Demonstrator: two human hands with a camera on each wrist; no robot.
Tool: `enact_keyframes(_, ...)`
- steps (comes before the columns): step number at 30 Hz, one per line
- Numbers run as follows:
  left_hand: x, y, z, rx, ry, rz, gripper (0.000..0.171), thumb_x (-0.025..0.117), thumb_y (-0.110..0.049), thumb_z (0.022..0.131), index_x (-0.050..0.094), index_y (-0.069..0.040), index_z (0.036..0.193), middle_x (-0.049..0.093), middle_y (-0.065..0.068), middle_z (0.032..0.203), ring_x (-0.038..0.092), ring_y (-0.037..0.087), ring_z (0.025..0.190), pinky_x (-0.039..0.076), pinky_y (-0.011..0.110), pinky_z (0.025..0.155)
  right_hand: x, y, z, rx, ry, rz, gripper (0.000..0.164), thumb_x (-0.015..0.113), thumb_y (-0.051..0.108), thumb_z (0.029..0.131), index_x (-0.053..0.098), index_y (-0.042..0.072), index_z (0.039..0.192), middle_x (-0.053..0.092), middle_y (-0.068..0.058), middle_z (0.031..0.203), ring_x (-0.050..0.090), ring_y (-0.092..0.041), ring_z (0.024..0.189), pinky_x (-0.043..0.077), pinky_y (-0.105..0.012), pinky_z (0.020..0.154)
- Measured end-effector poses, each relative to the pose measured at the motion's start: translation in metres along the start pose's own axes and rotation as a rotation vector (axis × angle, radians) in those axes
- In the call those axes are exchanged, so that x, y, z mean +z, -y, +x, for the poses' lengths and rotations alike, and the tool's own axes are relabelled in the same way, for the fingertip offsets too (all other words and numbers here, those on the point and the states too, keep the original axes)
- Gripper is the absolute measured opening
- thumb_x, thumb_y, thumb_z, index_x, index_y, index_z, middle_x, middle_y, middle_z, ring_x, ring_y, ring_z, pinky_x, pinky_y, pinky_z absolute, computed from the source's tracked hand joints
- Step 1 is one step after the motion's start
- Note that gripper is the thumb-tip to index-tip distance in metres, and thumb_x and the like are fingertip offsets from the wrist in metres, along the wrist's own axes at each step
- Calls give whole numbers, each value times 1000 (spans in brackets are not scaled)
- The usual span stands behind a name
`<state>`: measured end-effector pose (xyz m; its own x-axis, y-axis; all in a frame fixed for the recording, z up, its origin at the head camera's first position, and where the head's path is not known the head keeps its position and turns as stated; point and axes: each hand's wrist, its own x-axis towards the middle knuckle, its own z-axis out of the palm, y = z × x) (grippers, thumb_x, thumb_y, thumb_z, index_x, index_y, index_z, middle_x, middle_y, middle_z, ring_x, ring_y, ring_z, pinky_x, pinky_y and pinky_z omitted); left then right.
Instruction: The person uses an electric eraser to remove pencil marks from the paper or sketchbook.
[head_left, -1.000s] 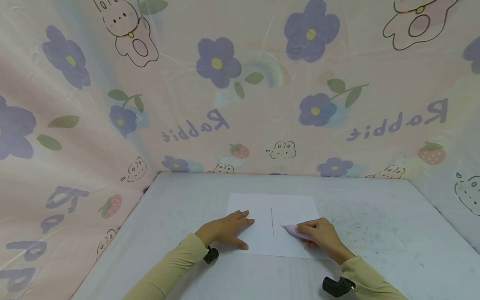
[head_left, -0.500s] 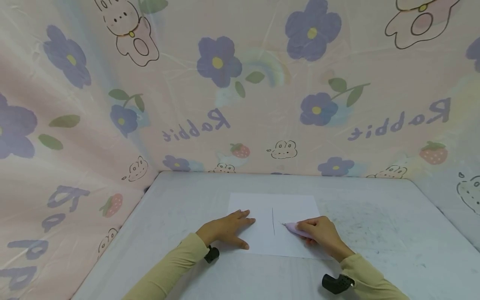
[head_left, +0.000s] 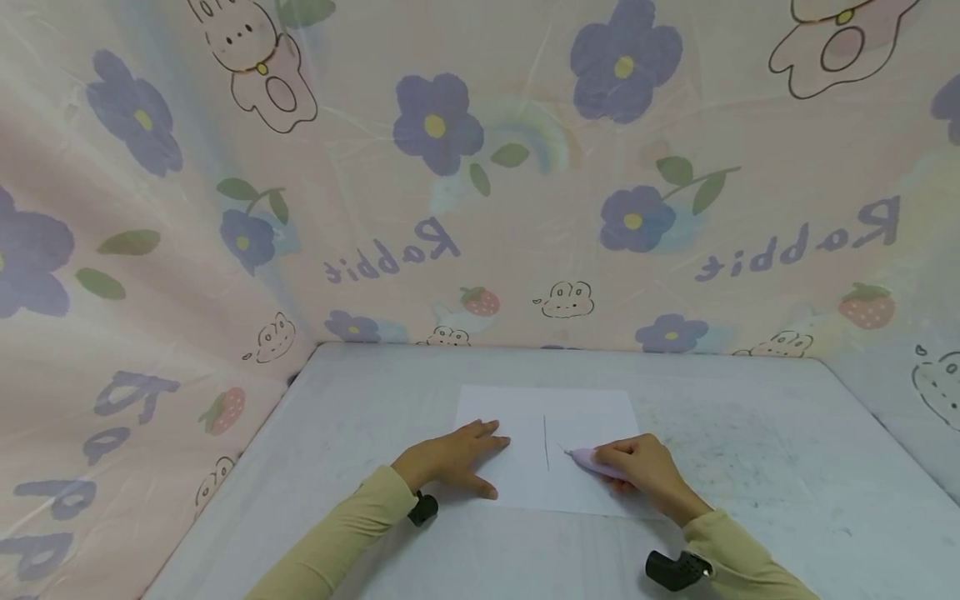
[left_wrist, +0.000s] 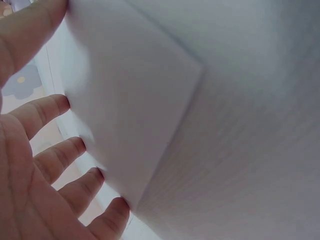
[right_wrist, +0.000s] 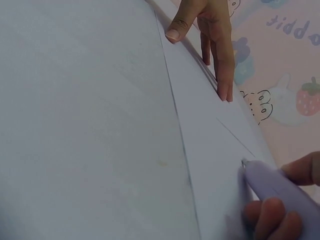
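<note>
A white sheet of paper (head_left: pixel 525 492) lies on the table, and a thin dark line (head_left: pixel 546 442) runs down its middle. My left hand (head_left: pixel 453 458) rests on the paper's left part with fingers spread; in the left wrist view its fingertips (left_wrist: pixel 62 102) press on the sheet. My right hand (head_left: pixel 641 467) grips a thick lilac pen (head_left: pixel 592 462) between thumb and fingers. Its thin metal tip (right_wrist: pixel 244 163) is at the paper, right of the line. A short faint mark shows beside the tip in the head view.
The white table (head_left: pixel 390 383) has grey smudges (head_left: pixel 712 433) on its right side. A printed curtain (head_left: pixel 510 217) with flowers and rabbits hangs behind the table and along its left. Black wrist devices (head_left: pixel 675 571) sit at both sleeves.
The pen tip has shifted slightly up-left, then a little back down-right, staying near the same spot on the paper. My left hand and the sheet have held still.
</note>
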<state>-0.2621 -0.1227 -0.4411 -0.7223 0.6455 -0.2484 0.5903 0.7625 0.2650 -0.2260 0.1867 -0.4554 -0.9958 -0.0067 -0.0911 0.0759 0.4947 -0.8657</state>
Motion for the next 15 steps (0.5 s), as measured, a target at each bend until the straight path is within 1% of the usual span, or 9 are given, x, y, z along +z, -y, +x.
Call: enact_keyframes(15,2,1,1,-1,-2,10,83,73,-53,82,37,-23,151,21,4,159,17,27,145,26,46,111,2,0,-1,8,-9,-1,24,73,23,83,78,3,96,60,-5,55,53,-15,50,45,-28,50)
